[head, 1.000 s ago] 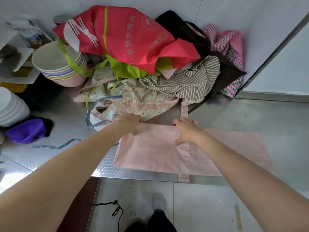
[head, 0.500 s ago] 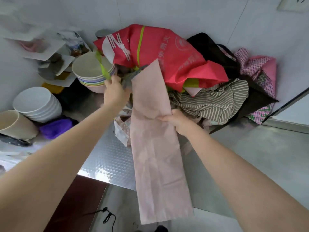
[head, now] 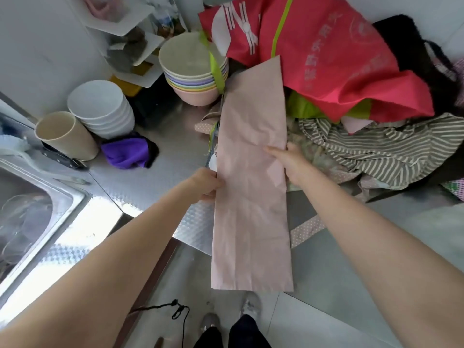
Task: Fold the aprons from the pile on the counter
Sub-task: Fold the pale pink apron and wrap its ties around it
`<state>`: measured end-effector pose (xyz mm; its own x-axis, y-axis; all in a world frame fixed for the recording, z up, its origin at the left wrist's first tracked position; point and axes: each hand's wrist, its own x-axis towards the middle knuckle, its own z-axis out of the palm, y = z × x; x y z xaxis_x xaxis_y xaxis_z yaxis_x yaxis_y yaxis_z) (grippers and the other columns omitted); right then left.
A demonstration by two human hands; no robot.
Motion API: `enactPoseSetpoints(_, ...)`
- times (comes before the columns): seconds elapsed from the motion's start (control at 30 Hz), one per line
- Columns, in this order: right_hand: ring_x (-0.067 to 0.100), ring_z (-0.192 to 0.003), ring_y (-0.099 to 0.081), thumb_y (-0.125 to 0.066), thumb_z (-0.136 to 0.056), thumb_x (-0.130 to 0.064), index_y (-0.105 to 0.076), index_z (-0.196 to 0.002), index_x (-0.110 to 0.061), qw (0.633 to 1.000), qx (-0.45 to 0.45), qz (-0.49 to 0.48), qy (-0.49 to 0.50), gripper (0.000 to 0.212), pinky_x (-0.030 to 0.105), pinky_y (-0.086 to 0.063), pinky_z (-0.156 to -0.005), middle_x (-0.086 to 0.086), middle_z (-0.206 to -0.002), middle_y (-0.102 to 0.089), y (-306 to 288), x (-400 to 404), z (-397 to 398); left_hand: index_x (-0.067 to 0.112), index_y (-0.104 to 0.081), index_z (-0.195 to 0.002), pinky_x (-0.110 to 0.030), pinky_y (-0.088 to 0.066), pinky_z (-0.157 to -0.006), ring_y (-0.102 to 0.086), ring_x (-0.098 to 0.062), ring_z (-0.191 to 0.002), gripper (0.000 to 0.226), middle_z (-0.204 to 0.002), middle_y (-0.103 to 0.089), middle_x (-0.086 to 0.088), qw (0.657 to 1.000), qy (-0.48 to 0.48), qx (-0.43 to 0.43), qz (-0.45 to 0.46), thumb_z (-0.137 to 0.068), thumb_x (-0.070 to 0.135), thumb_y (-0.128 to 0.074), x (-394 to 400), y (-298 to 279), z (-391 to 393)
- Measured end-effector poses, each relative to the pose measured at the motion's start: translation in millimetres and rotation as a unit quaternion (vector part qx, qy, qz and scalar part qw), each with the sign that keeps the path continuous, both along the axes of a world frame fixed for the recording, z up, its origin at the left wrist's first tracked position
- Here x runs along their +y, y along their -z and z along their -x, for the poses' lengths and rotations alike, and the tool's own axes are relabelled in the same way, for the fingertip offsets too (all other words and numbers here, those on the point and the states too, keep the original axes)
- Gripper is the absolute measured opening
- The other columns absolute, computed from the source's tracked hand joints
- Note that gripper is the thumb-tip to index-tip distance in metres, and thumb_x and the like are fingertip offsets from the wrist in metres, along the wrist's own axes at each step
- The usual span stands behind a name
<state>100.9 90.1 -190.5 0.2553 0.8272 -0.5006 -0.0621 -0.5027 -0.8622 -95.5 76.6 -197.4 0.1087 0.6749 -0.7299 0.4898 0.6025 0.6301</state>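
A pale pink apron point(head: 251, 197), folded into a long narrow strip, runs from the pile down past the counter's front edge. My left hand point(head: 207, 183) grips its left edge about halfway along. My right hand point(head: 287, 163) pinches the right edge, thumb on top. Behind lies the pile: a red apron point(head: 326, 59) with a green stripe on top, a striped grey apron point(head: 381, 149), a floral apron point(head: 324, 167) and a black one point(head: 411, 46).
Stacked pastel bowls point(head: 193, 71) and white bowls point(head: 100, 109) stand at the back left of the steel counter point(head: 155, 182), with a beige cup point(head: 65, 136) and a purple cloth point(head: 125, 151). A sink point(head: 32, 209) is at the left. My feet show below.
The pink apron went from lying flat crosswise on the counter to a narrow lengthwise strip. My left hand came down from its top end to its left edge; the view shifted left.
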Motion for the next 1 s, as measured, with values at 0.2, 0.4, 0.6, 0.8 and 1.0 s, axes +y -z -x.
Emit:
enactPoseSetpoints(0.2, 0.030, -0.110, -0.058, -0.068, -0.077, 0.003, -0.051, -0.121, -0.002, 0.979, -0.137, 0.105, -0.109, 0.047, 0.045, -0.047, -0.096, 0.015, -0.121, -0.060, 23.1, -45.1, -5.9, 0.008, -0.052, -0.069, -0.041, -0.053, -0.074, -0.058, -0.029, -0.077, 0.028, -0.078, -0.056, -0.011, 0.998, -0.019, 0.015, -0.060, -0.096, 0.006, -0.042, -1.0, 12.3, -7.6)
enactPoseSetpoints(0.4, 0.027, -0.112, -0.053, -0.067, -0.080, -0.015, -0.039, -0.131, -0.007, 0.967, -0.246, 0.049, -0.038, 0.058, 0.033, -0.043, -0.092, 0.011, -0.124, -0.054, 22.1, -72.4, 9.3, 0.010, -0.051, -0.074, -0.026, -0.056, -0.056, -0.064, -0.016, -0.048, 0.017, -0.073, -0.065, -0.012, 0.986, 0.106, 0.115, -0.061, -0.090, 0.008, -0.048, -19.1, 3.2, 9.9)
enactPoseSetpoints(0.6, 0.026, -0.095, -0.058, -0.060, -0.086, -0.008, -0.026, -0.141, -0.012, 0.963, -0.253, 0.066, -0.064, 0.064, 0.038, -0.048, -0.078, 0.007, -0.096, -0.060, 22.6, -139.0, 6.6, -0.001, -0.054, -0.088, -0.035, -0.056, -0.068, -0.068, -0.037, -0.079, 0.006, -0.085, -0.068, -0.024, 0.978, 0.155, 0.117, -0.072, -0.082, 0.001, -0.055, -54.0, 5.3, 18.0)
enactPoseSetpoints(0.8, 0.019, -0.101, -0.052, -0.059, -0.083, 0.004, -0.026, -0.141, -0.029, 0.988, -0.132, 0.002, -0.075, 0.075, 0.027, -0.049, -0.072, -0.002, -0.108, -0.050, 17.6, -165.9, 24.0, -0.001, -0.035, -0.115, -0.044, -0.051, -0.084, -0.059, -0.040, -0.097, 0.037, -0.108, -0.058, -0.024, 0.958, 0.155, 0.180, -0.163, -0.082, -0.002, -0.050, -82.1, 11.6, 24.8)
enactPoseSetpoints(1.0, 0.019, -0.084, -0.058, -0.054, -0.085, 0.011, -0.051, -0.111, -0.031, 0.989, -0.101, -0.032, -0.100, 0.050, 0.019, -0.049, -0.068, 0.008, -0.100, -0.059, 24.8, -191.7, 19.7, 0.014, -0.046, -0.084, -0.029, -0.057, -0.058, -0.058, -0.022, -0.064, 0.015, -0.090, -0.057, -0.011, 0.995, 0.054, -0.022, -0.083, -0.091, 0.007, -0.057, -103.5, 10.6, 45.6)
